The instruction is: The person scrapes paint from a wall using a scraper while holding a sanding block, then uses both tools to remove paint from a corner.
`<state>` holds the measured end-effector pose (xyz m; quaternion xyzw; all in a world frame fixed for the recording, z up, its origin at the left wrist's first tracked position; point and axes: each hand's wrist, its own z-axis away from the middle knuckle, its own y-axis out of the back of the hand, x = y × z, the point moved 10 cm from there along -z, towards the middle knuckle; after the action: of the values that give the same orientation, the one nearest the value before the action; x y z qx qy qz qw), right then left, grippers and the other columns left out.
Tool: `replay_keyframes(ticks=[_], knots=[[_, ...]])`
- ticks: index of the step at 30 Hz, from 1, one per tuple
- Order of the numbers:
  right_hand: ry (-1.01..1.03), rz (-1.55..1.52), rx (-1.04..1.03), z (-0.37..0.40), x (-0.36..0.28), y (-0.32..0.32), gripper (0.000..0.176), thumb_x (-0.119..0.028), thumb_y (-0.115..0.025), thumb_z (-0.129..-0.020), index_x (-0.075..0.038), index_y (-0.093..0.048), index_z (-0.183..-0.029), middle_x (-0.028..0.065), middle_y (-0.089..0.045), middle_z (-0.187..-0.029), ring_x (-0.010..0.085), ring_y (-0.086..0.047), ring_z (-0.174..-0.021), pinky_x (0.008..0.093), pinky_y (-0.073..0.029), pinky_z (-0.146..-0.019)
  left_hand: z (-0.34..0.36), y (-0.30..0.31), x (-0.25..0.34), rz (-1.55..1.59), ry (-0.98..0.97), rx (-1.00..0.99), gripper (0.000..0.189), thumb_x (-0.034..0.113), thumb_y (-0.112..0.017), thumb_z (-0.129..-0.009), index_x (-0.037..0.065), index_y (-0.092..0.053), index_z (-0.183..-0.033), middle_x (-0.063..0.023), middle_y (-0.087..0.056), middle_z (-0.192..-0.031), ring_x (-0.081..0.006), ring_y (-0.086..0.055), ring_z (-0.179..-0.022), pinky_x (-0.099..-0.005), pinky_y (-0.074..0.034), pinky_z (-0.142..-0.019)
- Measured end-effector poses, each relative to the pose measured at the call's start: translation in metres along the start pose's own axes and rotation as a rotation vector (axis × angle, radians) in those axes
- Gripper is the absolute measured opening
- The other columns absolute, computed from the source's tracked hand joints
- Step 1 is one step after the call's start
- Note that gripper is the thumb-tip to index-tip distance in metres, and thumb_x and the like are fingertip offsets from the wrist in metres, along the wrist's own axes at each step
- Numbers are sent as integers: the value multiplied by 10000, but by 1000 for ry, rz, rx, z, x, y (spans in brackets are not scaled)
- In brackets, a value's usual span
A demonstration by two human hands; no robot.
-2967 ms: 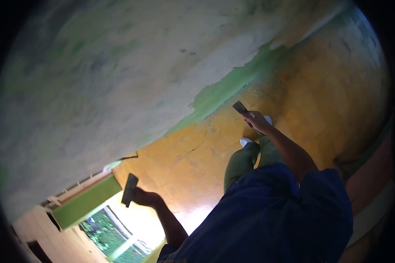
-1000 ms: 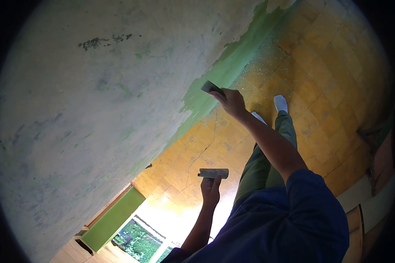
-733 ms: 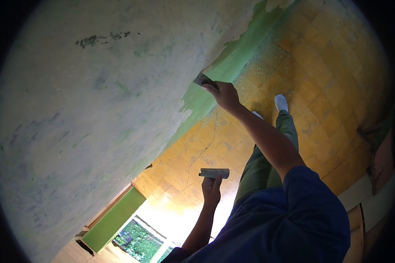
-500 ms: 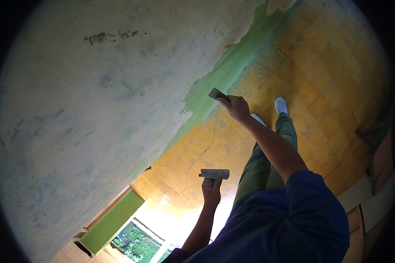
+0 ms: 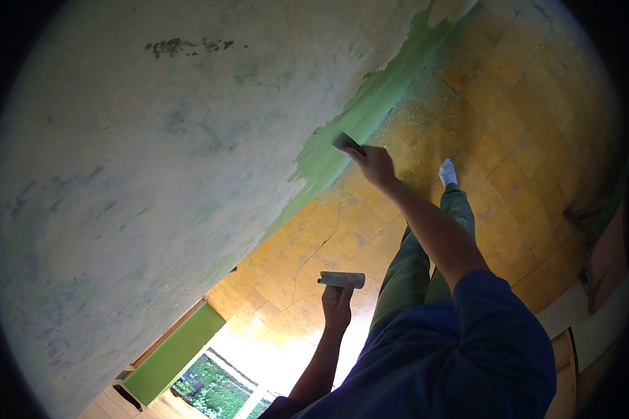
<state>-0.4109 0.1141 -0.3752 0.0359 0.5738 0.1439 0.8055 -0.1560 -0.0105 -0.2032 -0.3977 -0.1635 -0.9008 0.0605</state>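
Note:
My right hand (image 5: 375, 166) is closed on a dark flat scraper (image 5: 349, 144), whose blade lies over the green strip (image 5: 356, 115) at the foot of the wall; whether it touches the wall I cannot tell. Lower down, my left hand (image 5: 337, 307) is closed round a grey metal tool (image 5: 342, 280), wide and flat with a rolled edge, held away from the wall. Beside the strip, the big wall (image 5: 154, 153) is pale grey-white, with green smudges and a dark flaked patch (image 5: 182, 47) near the top.
Yellow-orange floor tiles (image 5: 370, 223) carry a long crack and pale flecks along the wall base. One foot in a white sock (image 5: 447, 172) stands on them. A green panel (image 5: 178, 349) and a bright opening with plants (image 5: 217, 387) are at the lower left.
My right hand and its scraper have moved slightly up. The view has shifted a little, and one of the two socked feet is now hidden behind my right forearm.

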Motion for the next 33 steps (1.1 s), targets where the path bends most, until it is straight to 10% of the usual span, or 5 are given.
replay_keyframes(ticks=[33], knots=[[160, 30, 103, 9, -66, 29, 554, -533, -527, -833, -17, -594, -641, 93, -488, -479, 204, -496, -442, 343, -401, -474, 15, 4, -13, 43, 3, 35, 154, 85, -564, -875, -30, -539, -974, -74, -600, -902, -113, -546, -848, -247, -426, -749]])
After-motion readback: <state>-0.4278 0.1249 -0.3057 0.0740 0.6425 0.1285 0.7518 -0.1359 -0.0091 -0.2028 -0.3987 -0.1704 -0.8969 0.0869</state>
